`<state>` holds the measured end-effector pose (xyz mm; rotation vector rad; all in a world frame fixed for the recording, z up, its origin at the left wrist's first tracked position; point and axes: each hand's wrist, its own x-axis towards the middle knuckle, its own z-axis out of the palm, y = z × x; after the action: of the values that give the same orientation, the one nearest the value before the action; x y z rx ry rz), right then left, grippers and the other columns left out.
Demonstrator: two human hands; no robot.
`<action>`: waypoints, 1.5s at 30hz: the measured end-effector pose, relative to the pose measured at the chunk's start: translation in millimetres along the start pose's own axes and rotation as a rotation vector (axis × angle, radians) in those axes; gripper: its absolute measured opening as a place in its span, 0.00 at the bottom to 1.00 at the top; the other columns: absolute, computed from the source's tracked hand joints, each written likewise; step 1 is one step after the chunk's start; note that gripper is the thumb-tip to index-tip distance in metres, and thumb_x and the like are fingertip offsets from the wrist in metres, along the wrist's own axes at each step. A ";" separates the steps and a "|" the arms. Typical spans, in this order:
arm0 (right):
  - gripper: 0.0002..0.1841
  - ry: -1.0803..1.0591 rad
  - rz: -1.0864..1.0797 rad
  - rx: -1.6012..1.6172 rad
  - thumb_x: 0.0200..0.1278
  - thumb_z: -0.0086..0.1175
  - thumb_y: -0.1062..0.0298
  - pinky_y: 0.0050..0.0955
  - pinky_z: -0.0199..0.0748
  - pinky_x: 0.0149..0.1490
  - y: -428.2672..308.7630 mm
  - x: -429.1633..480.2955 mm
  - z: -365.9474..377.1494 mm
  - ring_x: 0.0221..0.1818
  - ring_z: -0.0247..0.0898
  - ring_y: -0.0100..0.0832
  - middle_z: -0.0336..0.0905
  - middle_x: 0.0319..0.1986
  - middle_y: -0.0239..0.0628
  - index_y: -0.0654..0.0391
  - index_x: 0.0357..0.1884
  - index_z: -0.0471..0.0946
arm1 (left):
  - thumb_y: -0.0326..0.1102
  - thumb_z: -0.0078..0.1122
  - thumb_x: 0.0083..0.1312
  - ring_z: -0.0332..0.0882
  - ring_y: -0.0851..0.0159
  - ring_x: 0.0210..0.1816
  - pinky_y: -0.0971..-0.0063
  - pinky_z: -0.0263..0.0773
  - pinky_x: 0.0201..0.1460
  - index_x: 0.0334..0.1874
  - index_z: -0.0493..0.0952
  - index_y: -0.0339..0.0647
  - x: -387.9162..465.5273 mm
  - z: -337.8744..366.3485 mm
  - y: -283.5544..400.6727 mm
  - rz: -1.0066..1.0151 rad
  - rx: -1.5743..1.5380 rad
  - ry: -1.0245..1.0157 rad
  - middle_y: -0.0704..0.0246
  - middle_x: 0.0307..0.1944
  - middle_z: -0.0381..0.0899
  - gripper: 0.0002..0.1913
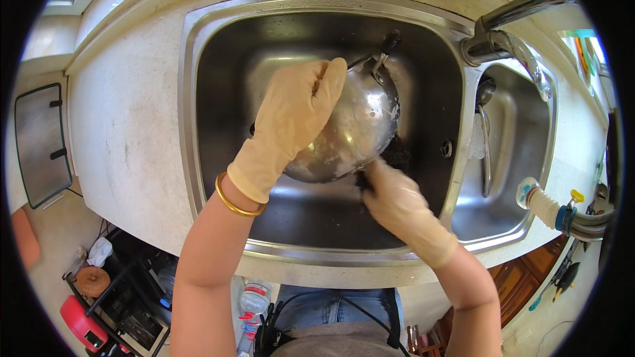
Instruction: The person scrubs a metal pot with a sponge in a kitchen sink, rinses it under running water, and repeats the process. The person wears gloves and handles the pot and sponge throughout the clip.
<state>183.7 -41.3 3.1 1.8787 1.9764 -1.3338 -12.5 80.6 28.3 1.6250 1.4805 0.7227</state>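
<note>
A round two-handled metal pan is held tilted inside the large basin of a stainless-steel sink, with pale suds on its curved surface. One black-tipped handle sticks up at its far right. My left hand, in a pale rubber glove, lies across the left of the pan with its fingers curled at the far edge. Gloved too, my right hand is blurred at the pan's near right edge. It grips a dark scrubber, partly hidden behind the pan; its exact kind is unclear.
A chrome faucet reaches over the small right basin, where a metal ladle rests. A drain sits at the large basin's right. Beyond the right rim is a pale hose with a yellow valve. A pale countertop extends left.
</note>
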 end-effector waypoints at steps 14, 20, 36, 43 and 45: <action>0.23 0.953 -0.431 0.251 0.63 0.62 0.72 0.43 0.61 0.70 -36.8 65.1 -11.9 0.60 0.68 0.48 0.74 0.56 0.47 0.54 0.62 0.83 | 0.42 0.48 0.82 0.78 0.63 0.36 0.69 0.74 0.45 0.46 0.80 0.30 -0.5 -26.9 -19.9 0.212 0.004 -0.092 0.53 0.35 0.81 0.19; 0.21 0.993 -0.439 0.312 0.67 0.58 0.75 0.40 0.61 0.72 -34.0 75.2 -10.6 0.62 0.68 0.45 0.76 0.57 0.47 0.57 0.62 0.83 | 0.37 0.53 0.79 0.83 0.51 0.49 0.66 0.75 0.58 0.56 0.80 0.30 -86.3 -58.7 -75.1 0.040 0.078 0.017 0.53 0.47 0.85 0.15; 0.29 0.717 -0.460 0.124 0.74 0.58 0.61 0.51 0.47 0.83 -64.2 4.4 30.3 0.82 0.53 0.56 0.64 0.77 0.54 0.58 0.74 0.74 | 0.33 0.62 0.77 0.65 0.61 0.20 0.66 0.60 0.26 0.26 0.73 0.37 -75.6 -9.0 -74.7 0.169 -0.297 0.137 0.63 0.19 0.68 0.18; 0.28 1.008 -0.321 0.345 0.84 0.43 0.53 0.51 0.53 0.79 -57.7 57.3 8.5 0.77 0.60 0.61 0.68 0.74 0.58 0.60 0.74 0.74 | 0.34 0.64 0.76 0.60 0.57 0.20 0.65 0.57 0.26 0.23 0.69 0.38 -70.9 1.4 -72.0 0.200 -0.146 0.278 0.61 0.18 0.63 0.21; 0.28 0.959 -0.355 0.197 0.84 0.42 0.52 0.49 0.52 0.80 -81.0 22.4 27.7 0.78 0.58 0.58 0.65 0.76 0.55 0.58 0.75 0.73 | 0.35 0.65 0.76 0.61 0.57 0.20 0.65 0.57 0.26 0.23 0.68 0.38 -76.0 2.3 -69.0 0.155 -0.154 0.255 0.62 0.17 0.63 0.21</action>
<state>96.6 -29.8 13.4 2.6910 2.7748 -0.7134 -58.0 4.8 -23.9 1.5862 1.4437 1.1381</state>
